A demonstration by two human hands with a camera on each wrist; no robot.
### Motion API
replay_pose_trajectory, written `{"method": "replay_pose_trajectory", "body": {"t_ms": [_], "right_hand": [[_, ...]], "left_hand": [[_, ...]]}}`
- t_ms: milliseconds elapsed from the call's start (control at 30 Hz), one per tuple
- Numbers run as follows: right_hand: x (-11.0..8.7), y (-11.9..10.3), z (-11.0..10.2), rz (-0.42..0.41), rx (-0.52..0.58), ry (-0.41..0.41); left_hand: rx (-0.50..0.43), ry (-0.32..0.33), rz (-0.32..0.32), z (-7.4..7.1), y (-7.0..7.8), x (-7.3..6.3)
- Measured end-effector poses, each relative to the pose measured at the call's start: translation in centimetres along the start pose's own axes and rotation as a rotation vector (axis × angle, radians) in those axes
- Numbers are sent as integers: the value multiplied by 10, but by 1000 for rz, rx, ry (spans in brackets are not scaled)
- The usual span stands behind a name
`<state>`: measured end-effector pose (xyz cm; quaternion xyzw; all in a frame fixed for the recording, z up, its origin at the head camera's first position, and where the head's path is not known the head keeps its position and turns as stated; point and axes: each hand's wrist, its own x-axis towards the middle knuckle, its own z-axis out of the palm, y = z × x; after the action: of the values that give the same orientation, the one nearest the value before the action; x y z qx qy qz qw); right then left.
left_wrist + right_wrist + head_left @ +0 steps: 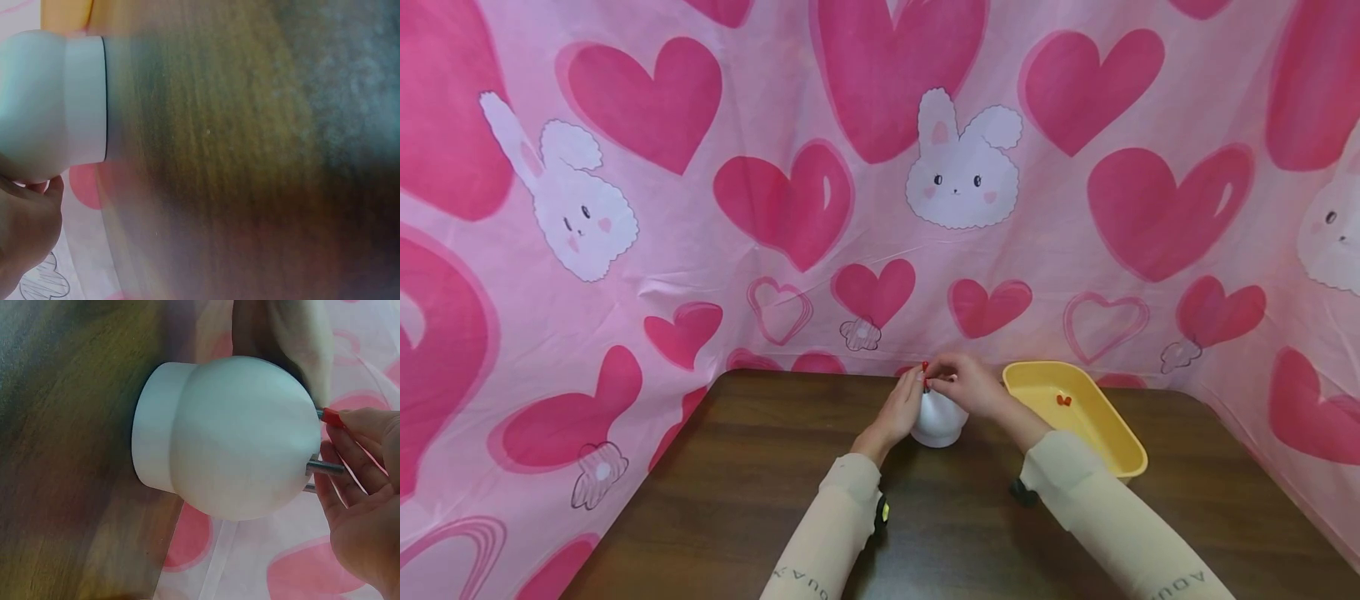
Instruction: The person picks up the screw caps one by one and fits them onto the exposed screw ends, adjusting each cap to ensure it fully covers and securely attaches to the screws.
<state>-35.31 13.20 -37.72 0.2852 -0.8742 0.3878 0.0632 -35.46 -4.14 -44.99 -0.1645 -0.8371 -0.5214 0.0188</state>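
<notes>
One red cap (pixel 332 417) in right hand (pixel 365 481): pinching it between thumb and fingertips, at the end of a metal stud (pixel 319 414) on top of the globe (pixel 244 444). Resting left hand (pixel 897 414) against globe's left side, just beside the pinch, with fingers angled up toward it. Can't tell if gripping anything with left; partly hidden at the tips. Seeing a red spot (pixel 925 365) just above left fingertips in head view; can't tell if it's a separate cap.

Near the pinch: second stud (pixel 326 467), bare, close to right fingers. Past that: third stud (pixel 309 487), partly covered by fingers.

Directly below grip: globe, white, upright, sitting on table (pixel 737 467) on a narrower collar (pixel 155 425).

Right of grip, near: yellow tray (pixel 1090 421), with two small red pieces (pixel 1063 401) together on its floor. Toward viewer from grip: cream sleeves (pixel 835 508), lettered, over both forearms. Behind grip: pink cloth (pixel 880 237), with hearts and white rabbits, past table's far edge.
</notes>
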Motion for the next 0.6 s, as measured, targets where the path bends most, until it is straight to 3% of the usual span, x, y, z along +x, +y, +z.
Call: {"method": "replay_pose_trajectory", "body": {"t_ms": [600], "right_hand": [[-2,-5,-2,-3,-52,-32]], "left_hand": [[-5,-12,-8,1,0,0]]}}
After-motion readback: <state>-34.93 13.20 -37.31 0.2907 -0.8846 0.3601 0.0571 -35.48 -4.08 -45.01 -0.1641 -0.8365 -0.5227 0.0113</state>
